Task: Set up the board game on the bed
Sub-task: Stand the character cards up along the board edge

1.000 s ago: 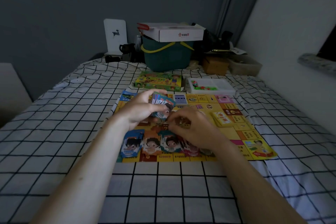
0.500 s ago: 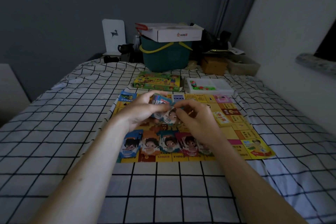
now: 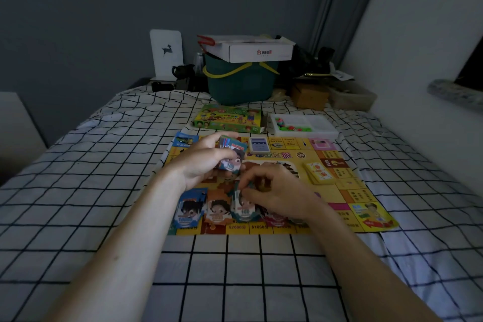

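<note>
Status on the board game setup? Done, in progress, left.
Done: board is flat on the bed, a yellow card deck sits on it, and sorted money piles line its near edge. In hand: left hand holds the unsorted notes; right hand sets one on the teal pile. Left: the remaining notes, plus the pieces in the white tray.

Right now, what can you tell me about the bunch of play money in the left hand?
The stack of play money is a thick bundle of small paper bills, gripped by the left hand, fingers over the top and thumb on the front. The front bill shows a cartoon child's face and the number 100 on teal. It is held tilted above the yellow game board, just beyond the right hand.
</note>
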